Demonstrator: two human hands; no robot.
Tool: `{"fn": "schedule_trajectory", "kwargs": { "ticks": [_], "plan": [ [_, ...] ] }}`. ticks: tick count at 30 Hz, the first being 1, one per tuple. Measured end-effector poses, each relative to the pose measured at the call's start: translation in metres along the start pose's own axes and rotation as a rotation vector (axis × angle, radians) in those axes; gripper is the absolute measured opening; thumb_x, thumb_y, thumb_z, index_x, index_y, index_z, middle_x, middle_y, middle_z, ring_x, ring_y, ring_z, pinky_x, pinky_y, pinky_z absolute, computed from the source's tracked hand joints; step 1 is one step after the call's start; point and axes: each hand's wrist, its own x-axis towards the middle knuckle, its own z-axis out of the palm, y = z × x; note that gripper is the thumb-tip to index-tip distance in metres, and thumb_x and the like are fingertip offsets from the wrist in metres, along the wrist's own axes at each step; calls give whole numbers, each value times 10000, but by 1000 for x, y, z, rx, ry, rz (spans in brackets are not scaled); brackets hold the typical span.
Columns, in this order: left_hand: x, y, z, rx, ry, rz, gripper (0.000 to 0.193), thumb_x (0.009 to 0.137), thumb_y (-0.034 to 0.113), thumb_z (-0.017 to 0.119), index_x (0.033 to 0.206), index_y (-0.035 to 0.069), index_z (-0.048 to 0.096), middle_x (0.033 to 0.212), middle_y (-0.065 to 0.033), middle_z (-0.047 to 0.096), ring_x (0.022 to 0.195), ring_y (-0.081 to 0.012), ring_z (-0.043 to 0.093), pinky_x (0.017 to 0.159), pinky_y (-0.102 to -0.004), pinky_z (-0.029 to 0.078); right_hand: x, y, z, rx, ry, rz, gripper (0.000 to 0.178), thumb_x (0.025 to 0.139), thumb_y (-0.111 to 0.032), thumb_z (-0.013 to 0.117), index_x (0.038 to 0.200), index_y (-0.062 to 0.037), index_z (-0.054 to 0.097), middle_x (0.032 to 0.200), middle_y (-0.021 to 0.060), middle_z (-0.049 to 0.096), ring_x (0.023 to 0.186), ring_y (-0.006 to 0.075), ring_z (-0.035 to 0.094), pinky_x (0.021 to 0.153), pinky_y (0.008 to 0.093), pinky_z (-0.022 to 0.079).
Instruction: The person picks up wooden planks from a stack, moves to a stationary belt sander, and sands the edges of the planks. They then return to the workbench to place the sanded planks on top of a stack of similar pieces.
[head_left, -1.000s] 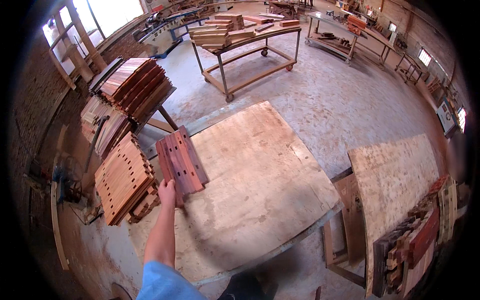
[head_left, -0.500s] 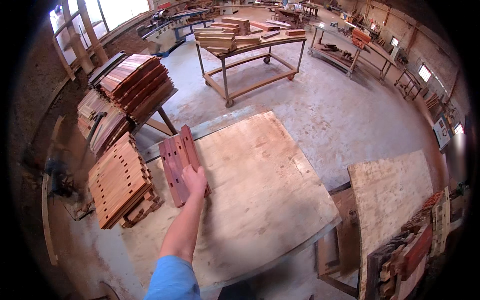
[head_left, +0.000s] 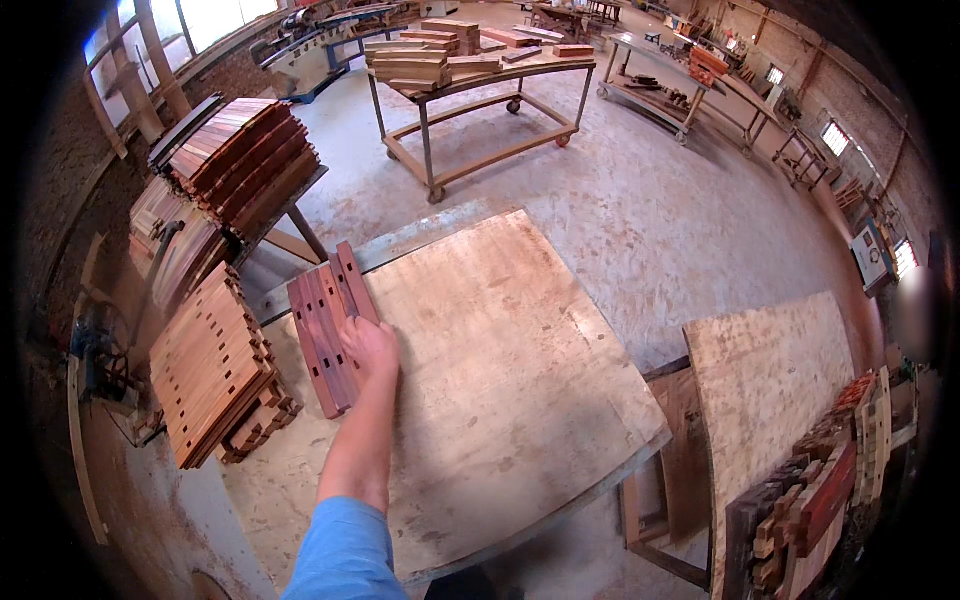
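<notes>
Several reddish-brown slats [head_left: 318,330] with rectangular mortises lie side by side on the left part of a plywood-topped bench [head_left: 500,400]. The left hand [head_left: 370,345], below a blue sleeve [head_left: 345,545], rests on their right-hand portion with fingers bent; whether it grips a slat cannot be told. The right hand is out of view, its state unknown. Just left of the slats sits a stack of paler mortised boards [head_left: 210,370]. Beyond, a wheeled table [head_left: 525,68] carries timber pieces [head_left: 412,70]. At far right, a white-faced panel [head_left: 873,258] has markings too small to read.
</notes>
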Motion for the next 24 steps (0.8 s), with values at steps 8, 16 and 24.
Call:
{"fn": "schedule_trajectory", "kwargs": {
  "ticks": [8,16,24],
  "plan": [
    [5,-11,23,90,87,37,409,778,206,604,1111,-19,529,1287,-147,458,1227,-320,376,1048,-459,270,4,-4,-3,-22,-6,-17,404,964,-314,414,1198,-9,538,935,254,603,843,382,586,758,402,472],
    [-61,-44,-51,-2,-152,355,639,817,301,596,1313,-33,370,1372,-214,359,1335,-359,243,1103,-494,173,10,-5,-6,-14,-25,-40,403,965,-313,415,1200,-9,537,936,252,603,841,376,588,757,401,472],
    [-92,-140,-111,120,-272,263,705,792,265,641,1385,59,321,1427,-254,256,1344,-429,180,1100,-515,169,6,-5,-9,-17,-33,-63,402,965,-312,415,1201,-9,535,936,250,603,839,370,589,756,400,473]
  ]
}}
